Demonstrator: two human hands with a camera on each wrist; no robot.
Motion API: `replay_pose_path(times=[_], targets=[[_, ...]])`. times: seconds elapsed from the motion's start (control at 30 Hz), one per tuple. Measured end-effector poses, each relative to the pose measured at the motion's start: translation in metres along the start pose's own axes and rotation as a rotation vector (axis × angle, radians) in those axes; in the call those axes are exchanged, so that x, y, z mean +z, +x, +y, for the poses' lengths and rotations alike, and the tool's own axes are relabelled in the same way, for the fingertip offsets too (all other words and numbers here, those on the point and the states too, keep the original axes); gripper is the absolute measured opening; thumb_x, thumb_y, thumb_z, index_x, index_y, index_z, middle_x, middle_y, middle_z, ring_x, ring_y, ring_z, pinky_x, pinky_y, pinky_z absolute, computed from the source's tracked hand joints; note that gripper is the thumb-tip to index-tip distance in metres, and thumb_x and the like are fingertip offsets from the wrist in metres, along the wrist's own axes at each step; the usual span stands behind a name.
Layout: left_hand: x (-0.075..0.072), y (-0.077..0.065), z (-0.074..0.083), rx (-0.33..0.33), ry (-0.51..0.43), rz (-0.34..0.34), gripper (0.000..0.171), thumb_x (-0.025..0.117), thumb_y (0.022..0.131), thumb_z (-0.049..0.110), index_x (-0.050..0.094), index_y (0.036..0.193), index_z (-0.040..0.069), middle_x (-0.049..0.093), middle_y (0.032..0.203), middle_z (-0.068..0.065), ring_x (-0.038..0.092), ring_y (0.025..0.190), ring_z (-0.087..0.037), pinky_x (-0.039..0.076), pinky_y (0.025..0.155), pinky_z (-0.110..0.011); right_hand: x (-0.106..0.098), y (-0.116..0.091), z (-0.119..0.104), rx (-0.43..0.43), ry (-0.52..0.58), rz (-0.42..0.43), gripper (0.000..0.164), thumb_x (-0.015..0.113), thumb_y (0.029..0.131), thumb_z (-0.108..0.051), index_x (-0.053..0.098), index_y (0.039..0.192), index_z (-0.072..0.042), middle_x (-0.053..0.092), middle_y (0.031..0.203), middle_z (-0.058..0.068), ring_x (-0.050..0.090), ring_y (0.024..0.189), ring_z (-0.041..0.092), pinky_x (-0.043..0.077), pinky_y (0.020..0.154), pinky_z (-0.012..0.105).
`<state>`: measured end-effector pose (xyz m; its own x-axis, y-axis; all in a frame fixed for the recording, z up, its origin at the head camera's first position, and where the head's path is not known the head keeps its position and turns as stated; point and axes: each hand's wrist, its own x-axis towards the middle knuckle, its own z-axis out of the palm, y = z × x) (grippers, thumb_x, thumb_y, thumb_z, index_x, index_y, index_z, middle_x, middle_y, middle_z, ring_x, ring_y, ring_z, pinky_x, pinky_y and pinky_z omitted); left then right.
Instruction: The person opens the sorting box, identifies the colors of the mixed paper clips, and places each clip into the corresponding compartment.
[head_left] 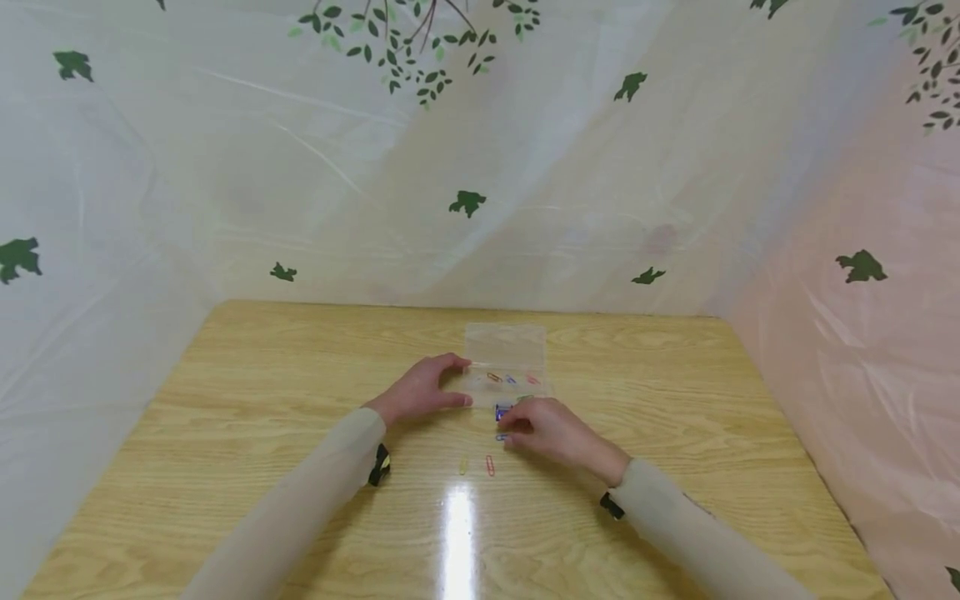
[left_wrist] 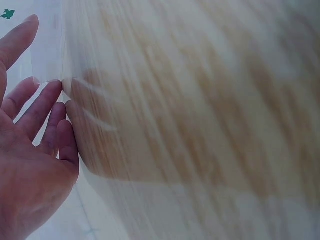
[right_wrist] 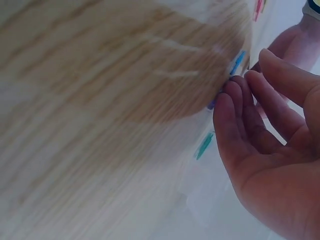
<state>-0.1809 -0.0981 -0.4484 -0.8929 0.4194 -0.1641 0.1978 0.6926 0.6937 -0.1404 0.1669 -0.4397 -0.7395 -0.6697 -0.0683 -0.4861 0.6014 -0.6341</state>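
Note:
A clear plastic box (head_left: 480, 388) lies with its lid (head_left: 505, 343) raised at the back. Inside are an orange paper clip (head_left: 494, 377), a blue one (head_left: 511, 379) and pink ones (head_left: 532, 378) in a row. My left hand (head_left: 423, 386) holds the box's left end between thumb and fingers. In front of the box my right hand (head_left: 553, 429) reaches to the table, thumb apart from the fingers. Its fingertips are at a small dark blue item (head_left: 502, 412), partly hidden. A light blue paper clip (head_left: 501, 437) lies by the thumb; a green piece (right_wrist: 204, 145) shows beside the fingers.
Nearer me on the wooden table (head_left: 300, 350) lie a yellow paper clip (head_left: 463, 465) and a red paper clip (head_left: 490, 465). A pale sheet wall (head_left: 337, 208) with leaf patterns rises behind the table and at both sides.

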Motion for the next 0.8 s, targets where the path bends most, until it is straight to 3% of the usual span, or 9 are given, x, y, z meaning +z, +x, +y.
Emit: replay_pose_path(times=[0.23, 0.47, 0.8], targets=[[0.0, 0.002, -0.002, 0.011, 0.003, 0.003, 0.065, 0.079, 0.093, 0.033, 0.053, 0.149, 0.01, 0.056, 0.149, -0.01, 0.045, 0.144, -0.031, 0.032, 0.121, -0.046, 0.003, 0.002, 0.0, 0.025, -0.015, -0.018, 0.017, 0.08, 0.092, -0.015, 0.078, 0.108, -0.01, 0.072, 0.102, -0.003, 0.063, 0.092, 0.011, 0.054, 0.083, 0.031], [-0.001, 0.004, -0.004, 0.022, -0.003, 0.003, 0.065, 0.079, 0.093, 0.031, 0.053, 0.148, 0.009, 0.057, 0.148, -0.01, 0.045, 0.144, -0.031, 0.031, 0.121, -0.047, 0.004, 0.006, 0.0, 0.01, -0.057, -0.006, 0.014, 0.08, 0.091, -0.013, 0.079, 0.105, -0.009, 0.072, 0.099, -0.003, 0.064, 0.092, 0.014, 0.054, 0.083, 0.034], [-0.004, 0.01, -0.007, 0.026, -0.015, -0.012, 0.065, 0.08, 0.093, 0.032, 0.053, 0.148, 0.009, 0.056, 0.149, -0.01, 0.045, 0.144, -0.031, 0.032, 0.121, -0.046, 0.007, 0.011, -0.002, 0.051, -0.072, -0.005, 0.007, 0.078, 0.092, -0.008, 0.076, 0.09, -0.015, 0.065, 0.088, -0.009, 0.057, 0.083, 0.008, 0.051, 0.078, 0.031]])
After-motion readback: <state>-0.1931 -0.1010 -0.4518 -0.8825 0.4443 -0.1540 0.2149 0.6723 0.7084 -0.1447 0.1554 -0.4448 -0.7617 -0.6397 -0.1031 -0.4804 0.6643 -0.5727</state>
